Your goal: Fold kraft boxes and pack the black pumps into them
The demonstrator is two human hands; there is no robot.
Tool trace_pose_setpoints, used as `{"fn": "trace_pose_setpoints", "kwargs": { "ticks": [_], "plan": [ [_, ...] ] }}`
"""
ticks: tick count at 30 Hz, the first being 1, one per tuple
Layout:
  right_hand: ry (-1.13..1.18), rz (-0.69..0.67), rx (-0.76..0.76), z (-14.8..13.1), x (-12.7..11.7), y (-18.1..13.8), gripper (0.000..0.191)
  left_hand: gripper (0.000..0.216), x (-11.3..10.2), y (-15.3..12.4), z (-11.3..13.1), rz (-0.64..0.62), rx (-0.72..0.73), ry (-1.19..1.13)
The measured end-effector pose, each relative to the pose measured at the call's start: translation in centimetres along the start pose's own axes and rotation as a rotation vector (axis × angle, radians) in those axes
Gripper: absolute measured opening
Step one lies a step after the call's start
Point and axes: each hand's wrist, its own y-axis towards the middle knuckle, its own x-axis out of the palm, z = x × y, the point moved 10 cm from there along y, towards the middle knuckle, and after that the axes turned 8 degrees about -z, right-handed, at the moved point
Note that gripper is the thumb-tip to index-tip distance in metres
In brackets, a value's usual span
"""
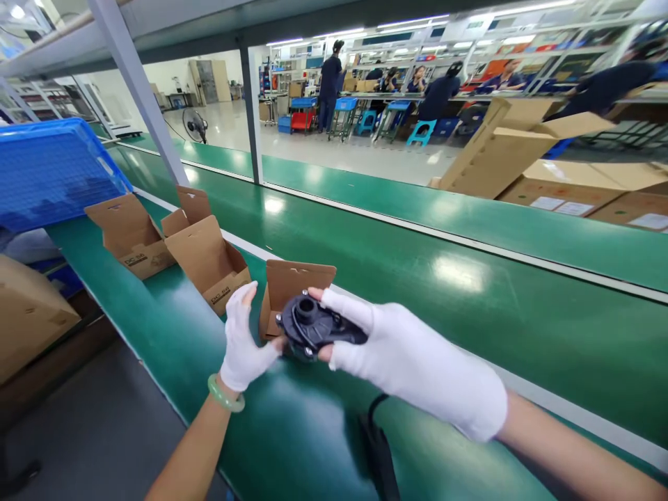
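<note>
Over the green counter [417, 292], at centre, the right hand [396, 355] grasps a black housing [313, 327]; the left hand [243, 341], uncurled, props its 9 o'clock edge with its fingertips. Judgement: keep the housing level, fingers off the round port. Open box [292, 278] at 12 o'clock, inside hidden; two boxes [209, 261] at 10 show bare card.

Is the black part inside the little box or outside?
Outside. The right hand holds the black part, left hand touching it, before the open box.
</note>
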Motion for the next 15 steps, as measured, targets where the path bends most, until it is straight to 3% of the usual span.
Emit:
{"fn": "trace_pose_setpoints", "kwargs": {
  "ticks": [3,5,8,10,15],
  "plan": [
    [-0.357,-0.041,0.083,-1.2,-0.4,3.5,0.048,0.065,2.8,-0.3,-4.8,-0.129,-0.209,-0.002],
    [-0.544,-0.176,0.144,-1.4,0.9,6.0,0.033,0.064,4.2,-0.8,-5.9,-0.166,-0.256,-0.095],
    [-0.659,-0.419,0.209,-0.8,3.5,8.7,0.024,0.067,5.1,-1.2,-5.7,-0.171,-0.231,-0.164],
    [-0.667,-0.509,0.198,-0.5,4.7,9.8,0.024,0.067,5.0,-1.4,-5.4,-0.150,-0.223,-0.190],
    [-0.651,-0.497,0.137,0.4,4.9,10.6,0.023,0.061,4.8,-1.5,-5.1,-0.119,-0.230,-0.191]
  ]
}}
